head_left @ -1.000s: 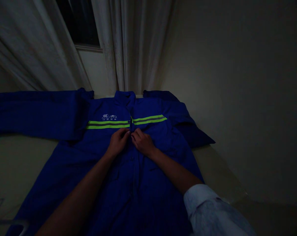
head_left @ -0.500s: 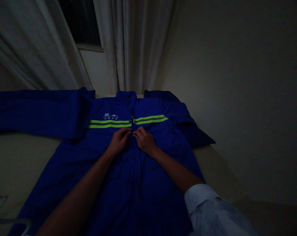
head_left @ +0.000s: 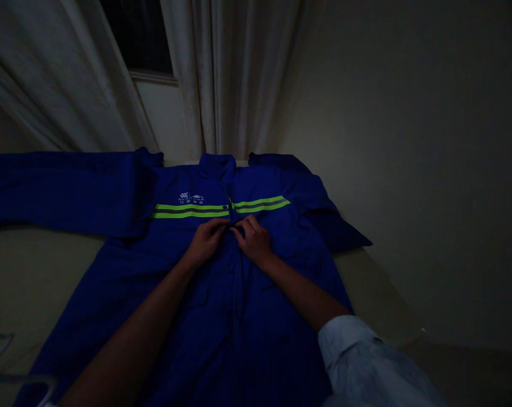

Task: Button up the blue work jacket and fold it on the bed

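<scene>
A blue work jacket [head_left: 196, 305] with two yellow-green reflective stripes [head_left: 188, 211] across the chest and a small white logo lies flat, front up, on a pale surface [head_left: 30, 282]. Its left sleeve stretches out to the left; the right sleeve is bunched against the wall. My left hand [head_left: 205, 243] and my right hand [head_left: 253, 240] meet at the jacket's front placket just below the stripes. The fingers of both are pinched on the fabric edges there. A small button shows on the placket a little below my hands.
Pale curtains [head_left: 222, 73] hang behind the jacket, with a dark window [head_left: 139, 34] at the upper left. A plain wall [head_left: 408, 169] runs close along the right. A thin wire shape, maybe a hanger [head_left: 1, 345], lies at the lower left edge.
Both hands have crept slightly upward along the placket, closer to the stripes. The jacket lies as before.
</scene>
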`<action>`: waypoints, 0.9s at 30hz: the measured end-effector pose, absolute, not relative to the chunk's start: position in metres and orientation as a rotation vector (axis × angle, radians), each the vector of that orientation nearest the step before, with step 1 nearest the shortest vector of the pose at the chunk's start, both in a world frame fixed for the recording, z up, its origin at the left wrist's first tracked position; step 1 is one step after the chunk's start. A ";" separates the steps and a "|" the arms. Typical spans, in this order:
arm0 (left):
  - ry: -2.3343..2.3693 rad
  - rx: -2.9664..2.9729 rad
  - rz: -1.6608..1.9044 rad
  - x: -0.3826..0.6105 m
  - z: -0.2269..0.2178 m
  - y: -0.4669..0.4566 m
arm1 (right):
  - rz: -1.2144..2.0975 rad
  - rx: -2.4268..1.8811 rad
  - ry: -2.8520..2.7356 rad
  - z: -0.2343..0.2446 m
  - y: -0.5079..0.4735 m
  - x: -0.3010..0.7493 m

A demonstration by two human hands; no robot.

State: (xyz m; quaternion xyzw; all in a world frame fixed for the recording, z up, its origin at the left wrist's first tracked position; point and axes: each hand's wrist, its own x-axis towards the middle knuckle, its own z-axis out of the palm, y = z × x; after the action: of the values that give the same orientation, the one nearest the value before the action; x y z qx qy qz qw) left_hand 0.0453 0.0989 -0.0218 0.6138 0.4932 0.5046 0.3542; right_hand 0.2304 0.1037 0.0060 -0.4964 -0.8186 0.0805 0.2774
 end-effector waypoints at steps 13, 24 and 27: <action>1.278 1.675 1.246 0.047 -0.013 0.090 | 0.352 -1.149 -2.263 0.022 0.081 0.234; 1.466 2.103 0.891 0.056 0.008 0.070 | 0.527 -1.067 -2.411 0.007 0.030 0.256; 1.422 2.175 0.831 0.054 0.007 0.052 | 0.397 -1.020 -2.503 0.004 0.031 0.254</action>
State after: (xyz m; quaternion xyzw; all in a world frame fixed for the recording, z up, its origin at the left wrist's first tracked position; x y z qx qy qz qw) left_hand 0.0543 0.0518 0.0073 0.7804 0.5100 0.2980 0.2051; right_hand 0.2541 0.0306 0.0042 -0.3656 -0.8971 0.1423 0.2032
